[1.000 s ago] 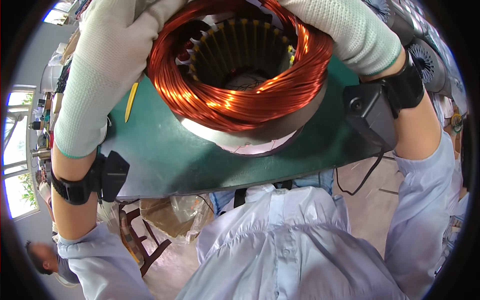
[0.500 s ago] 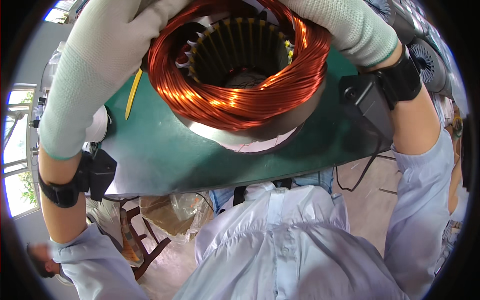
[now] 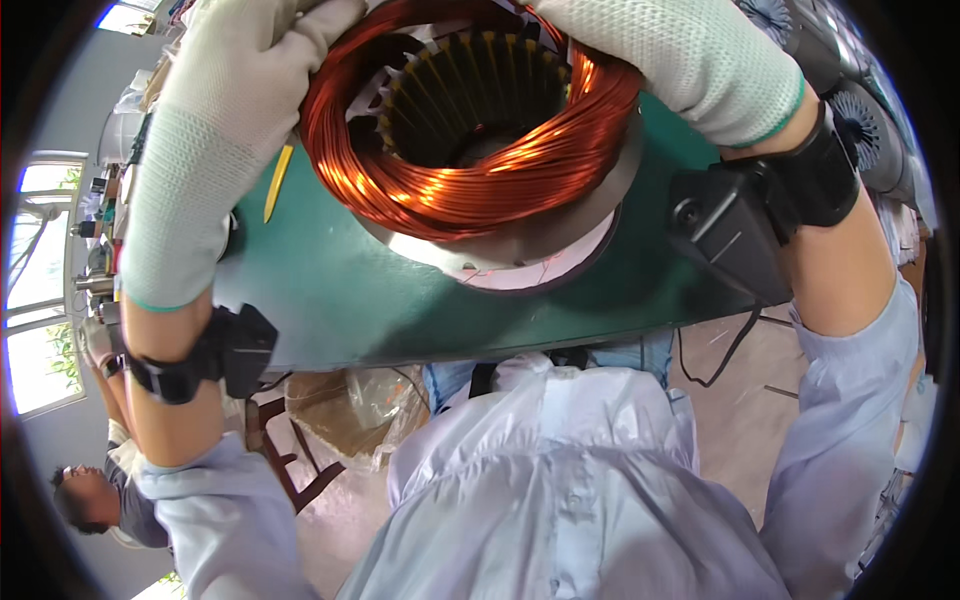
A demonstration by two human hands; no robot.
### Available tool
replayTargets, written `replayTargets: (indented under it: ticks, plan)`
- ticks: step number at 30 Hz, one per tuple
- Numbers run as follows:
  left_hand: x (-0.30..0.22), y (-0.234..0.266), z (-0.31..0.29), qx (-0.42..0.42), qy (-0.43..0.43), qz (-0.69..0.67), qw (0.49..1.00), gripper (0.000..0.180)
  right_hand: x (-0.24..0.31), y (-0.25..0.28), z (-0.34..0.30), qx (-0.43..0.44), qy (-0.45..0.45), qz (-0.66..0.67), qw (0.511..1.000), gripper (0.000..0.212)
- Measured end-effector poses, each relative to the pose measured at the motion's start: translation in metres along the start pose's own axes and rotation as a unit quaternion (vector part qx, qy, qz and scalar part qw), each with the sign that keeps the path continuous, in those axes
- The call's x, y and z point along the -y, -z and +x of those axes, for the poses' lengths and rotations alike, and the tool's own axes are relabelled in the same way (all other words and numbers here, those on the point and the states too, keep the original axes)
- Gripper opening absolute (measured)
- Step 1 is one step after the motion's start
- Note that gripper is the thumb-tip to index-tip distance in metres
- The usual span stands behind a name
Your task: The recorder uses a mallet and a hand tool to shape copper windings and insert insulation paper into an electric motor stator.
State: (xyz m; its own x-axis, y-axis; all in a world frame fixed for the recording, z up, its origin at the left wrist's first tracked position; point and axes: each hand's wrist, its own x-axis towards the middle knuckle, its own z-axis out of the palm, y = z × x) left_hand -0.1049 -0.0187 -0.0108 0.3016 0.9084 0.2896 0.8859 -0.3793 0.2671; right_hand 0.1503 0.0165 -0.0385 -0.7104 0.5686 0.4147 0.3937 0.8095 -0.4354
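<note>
A thick ring of copper wire windings (image 3: 450, 200) rims the top of a motor stator (image 3: 480, 90), whose dark slots with yellowish edges line the bore. My left hand (image 3: 245, 75), in a white knit glove, is closed at the winding's far left side. Across its far right side rests my right hand (image 3: 690, 65), gloved too, fingers bent over the wires. Both hands' fingertips are partly cut off by the upper edge or hidden behind the coil. Below the copper shows the pale metal body (image 3: 590, 220) of the stator, standing on the green table (image 3: 400, 310).
A pointed yellow stick (image 3: 279, 185) lies on the table beside my left wrist. More stators (image 3: 865, 125) stand at the far right. Under the table's near edge is a box with clear plastic (image 3: 350, 410), next to a dark wooden stool (image 3: 295, 450). Another person (image 3: 95, 495) is at the left.
My left forearm has swung a little inward to the right. The stator and its winding sit slightly higher and further left in view. More of the other person shows at the left.
</note>
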Motion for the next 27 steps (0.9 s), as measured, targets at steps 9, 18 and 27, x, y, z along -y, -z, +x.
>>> replayTargets:
  ticks: [9, 18, 27]
  plan:
    - [-0.045, 0.021, 0.01, 0.082, 0.112, -0.012, 0.99, 0.024, 0.06, 0.016, -0.014, -0.074, -0.219, 0.15, 0.961, 0.05]
    - [-0.093, 0.033, 0.005, 0.098, 0.13, -0.001, 0.987, 0.016, 0.037, 0.013, -0.012, -0.011, -0.094, 0.046, 0.994, 0.041]
    - [-0.058, 0.013, -0.004, -0.005, -0.016, 0.034, 0.999, 0.018, 0.07, 0.021, 0.028, -0.005, -0.42, 0.198, 0.885, 0.037]
